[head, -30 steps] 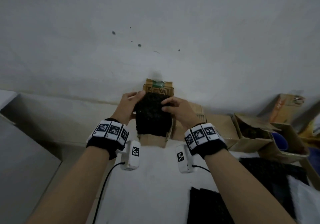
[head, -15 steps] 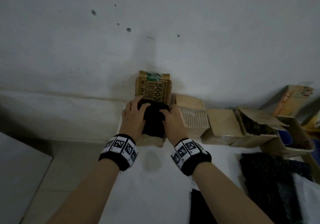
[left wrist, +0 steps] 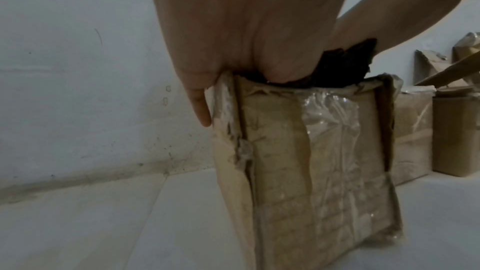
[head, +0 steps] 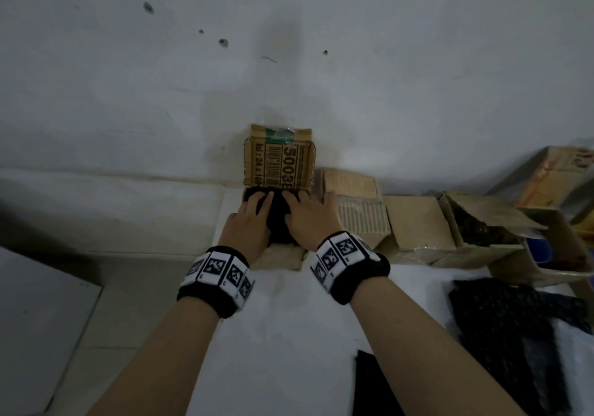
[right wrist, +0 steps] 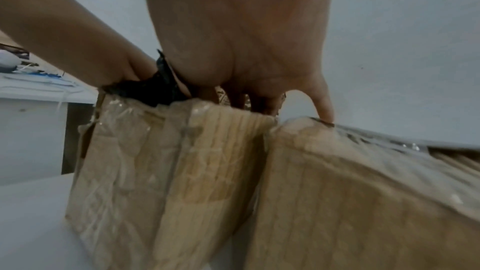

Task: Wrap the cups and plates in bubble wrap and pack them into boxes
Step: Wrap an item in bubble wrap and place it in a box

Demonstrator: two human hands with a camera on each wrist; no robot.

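Note:
A bundle in black bubble wrap [head: 278, 219] sits in the mouth of an open cardboard box [head: 283, 256] against the wall, the box's printed flap [head: 278, 165] standing up behind it. My left hand [head: 254, 210] and right hand [head: 305, 210] lie on top of the bundle with straight fingers, pressing it down. In the left wrist view the bundle [left wrist: 345, 67] pokes above the box [left wrist: 324, 161], and my little finger [left wrist: 201, 108] hangs outside the box wall. In the right wrist view my little finger [right wrist: 324, 108] touches the neighbouring box [right wrist: 363, 192].
Two closed cardboard boxes [head: 353, 203] [head: 414, 222] stand in a row to the right, then an open box [head: 482, 226] and more cartons. Black bubble wrap sheets [head: 501, 329] [head: 373, 386] lie on the white table [head: 289, 335] at right. The white wall [head: 289, 62] is directly behind.
Both hands have brought the black bundle down from above the box into its opening. Their grip on its sides has changed to flat fingers pressing on top.

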